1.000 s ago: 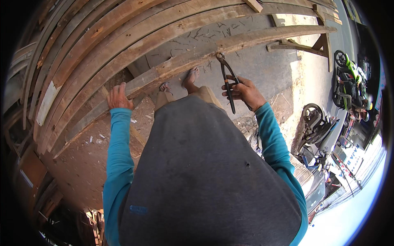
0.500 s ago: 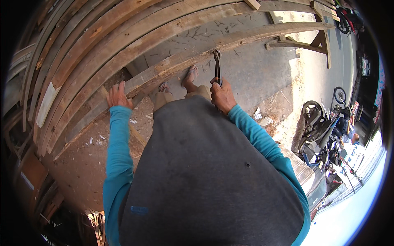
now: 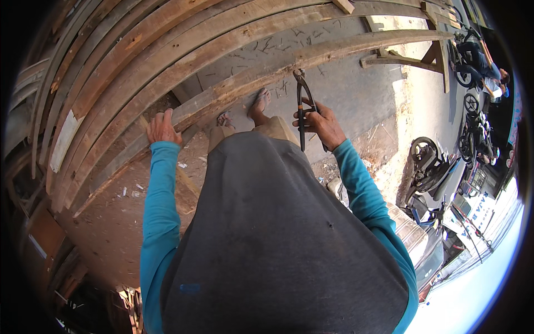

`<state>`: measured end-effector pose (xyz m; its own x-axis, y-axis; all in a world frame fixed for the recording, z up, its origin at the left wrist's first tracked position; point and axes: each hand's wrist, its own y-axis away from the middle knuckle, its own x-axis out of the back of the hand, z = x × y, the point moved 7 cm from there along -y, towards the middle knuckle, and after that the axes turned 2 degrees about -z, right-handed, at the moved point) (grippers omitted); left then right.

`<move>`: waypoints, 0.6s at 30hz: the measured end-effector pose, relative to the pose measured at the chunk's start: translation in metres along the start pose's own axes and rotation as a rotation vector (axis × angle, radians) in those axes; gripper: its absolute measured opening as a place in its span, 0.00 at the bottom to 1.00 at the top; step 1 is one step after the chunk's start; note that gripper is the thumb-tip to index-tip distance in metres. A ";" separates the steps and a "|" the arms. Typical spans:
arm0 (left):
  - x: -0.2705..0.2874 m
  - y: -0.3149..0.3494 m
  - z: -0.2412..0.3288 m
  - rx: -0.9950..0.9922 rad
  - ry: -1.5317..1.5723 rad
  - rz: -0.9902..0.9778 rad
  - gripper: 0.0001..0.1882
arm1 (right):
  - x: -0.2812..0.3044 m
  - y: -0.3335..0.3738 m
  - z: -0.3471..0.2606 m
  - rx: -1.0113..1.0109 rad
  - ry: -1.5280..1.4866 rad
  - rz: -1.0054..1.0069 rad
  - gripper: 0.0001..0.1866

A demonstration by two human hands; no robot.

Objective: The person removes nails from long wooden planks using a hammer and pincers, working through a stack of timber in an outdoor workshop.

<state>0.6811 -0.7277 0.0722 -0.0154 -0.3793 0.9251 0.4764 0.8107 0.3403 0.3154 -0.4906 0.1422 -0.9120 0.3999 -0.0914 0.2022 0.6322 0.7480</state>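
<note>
My left hand (image 3: 163, 129) rests over the nearest wooden beam (image 3: 245, 82), its fingers curled round the far edge. In my right hand (image 3: 328, 129) is a pair of dark end-cutting pincers (image 3: 304, 92). The handles are spread apart, and the fingers wrap round them. The pincers' head is at the beam's near side, by its middle; whether the jaws hold a nail there is too small to tell.
More long beams (image 3: 183, 53) lie side by side beyond. A wooden trestle (image 3: 439, 64) supports the right end. Bent nails (image 3: 267, 44) are scattered on the concrete. Motorcycles (image 3: 431, 167) stand on the right, and a person (image 3: 489, 69) rides past on the road.
My right hand has moved right and slightly nearer me, and the pincers' handles have gone from closed together to spread. My left hand stays on the beam. A rider has appeared on the road.
</note>
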 end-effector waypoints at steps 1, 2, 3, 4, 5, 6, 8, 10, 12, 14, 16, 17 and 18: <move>0.000 0.000 0.000 -0.005 0.003 0.014 0.41 | 0.009 -0.001 -0.005 -0.018 0.010 0.008 0.30; -0.001 0.000 -0.001 -0.002 0.005 0.015 0.41 | 0.017 -0.003 -0.006 -0.031 0.037 -0.004 0.30; -0.002 0.001 0.000 -0.010 0.004 0.030 0.41 | 0.025 -0.004 -0.010 -0.030 0.040 -0.006 0.30; -0.002 0.001 0.000 -0.018 0.003 0.045 0.42 | 0.030 -0.006 -0.012 -0.068 0.067 -0.032 0.29; -0.003 0.002 -0.001 -0.016 0.002 0.045 0.42 | 0.034 -0.007 -0.013 -0.106 0.092 -0.058 0.29; -0.003 0.002 -0.001 -0.014 0.000 0.047 0.42 | 0.039 -0.008 -0.015 -0.122 0.117 -0.073 0.29; -0.003 0.003 0.001 -0.013 -0.003 0.048 0.42 | 0.048 -0.008 -0.022 -0.144 0.139 -0.097 0.29; 0.000 0.004 0.004 0.003 -0.025 0.049 0.42 | 0.054 -0.009 -0.023 -0.175 0.181 -0.121 0.28; 0.000 0.005 0.005 -0.002 -0.019 0.055 0.43 | 0.055 -0.009 -0.029 -0.194 0.206 -0.149 0.28; 0.000 0.006 0.005 -0.007 -0.012 0.062 0.43 | 0.054 -0.009 -0.029 -0.212 0.230 -0.175 0.28; -0.003 0.006 0.002 0.030 -0.010 0.036 0.44 | 0.052 -0.010 -0.028 -0.209 0.206 -0.151 0.28; -0.003 0.005 0.003 0.029 -0.009 0.036 0.44 | 0.053 -0.010 -0.028 -0.209 0.205 -0.151 0.28; -0.001 0.005 0.005 0.015 -0.015 0.048 0.44 | 0.053 -0.010 -0.028 -0.210 0.184 -0.161 0.29</move>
<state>0.6794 -0.7212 0.0739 -0.0063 -0.3334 0.9428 0.4636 0.8344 0.2982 0.2550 -0.4939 0.1483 -0.9795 0.1670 -0.1130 -0.0101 0.5190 0.8547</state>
